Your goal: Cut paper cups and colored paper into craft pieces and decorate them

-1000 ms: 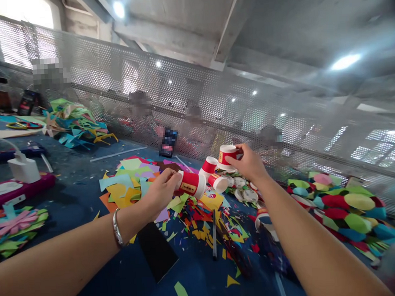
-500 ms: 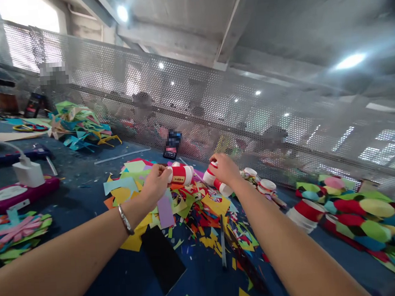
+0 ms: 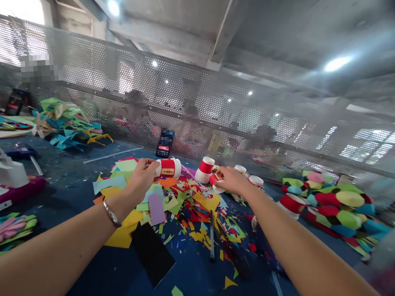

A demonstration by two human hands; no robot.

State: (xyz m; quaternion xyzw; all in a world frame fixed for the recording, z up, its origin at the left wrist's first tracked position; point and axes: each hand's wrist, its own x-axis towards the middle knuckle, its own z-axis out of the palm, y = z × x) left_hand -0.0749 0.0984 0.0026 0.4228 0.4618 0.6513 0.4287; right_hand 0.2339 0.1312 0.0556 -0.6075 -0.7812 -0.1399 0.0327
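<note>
My left hand (image 3: 144, 176) pinches the end of a red and white paper cup (image 3: 169, 168), held sideways with a small gold label facing me. Over the scrap heap, my right hand (image 3: 231, 180) has its fingers closed round another red and white paper cup (image 3: 215, 181), partly hidden by the hand. Just left of that cup, a small stack of paper cups (image 3: 206, 169) stands upside down, free of both hands. Below lie many coloured paper scraps (image 3: 187, 206).
A phone (image 3: 164, 143) leans on the perforated metal screen (image 3: 195, 108). Left are a purple power strip (image 3: 26, 193) with a white plug and a paper pile (image 3: 68, 115). A black sheet (image 3: 153, 253) lies in front. Cups with coloured paper pieces (image 3: 338, 206) stand right.
My right hand has come off the stack of cups and now grips the cup beside it. My left hand still holds its cup. The view has turned slightly right.
</note>
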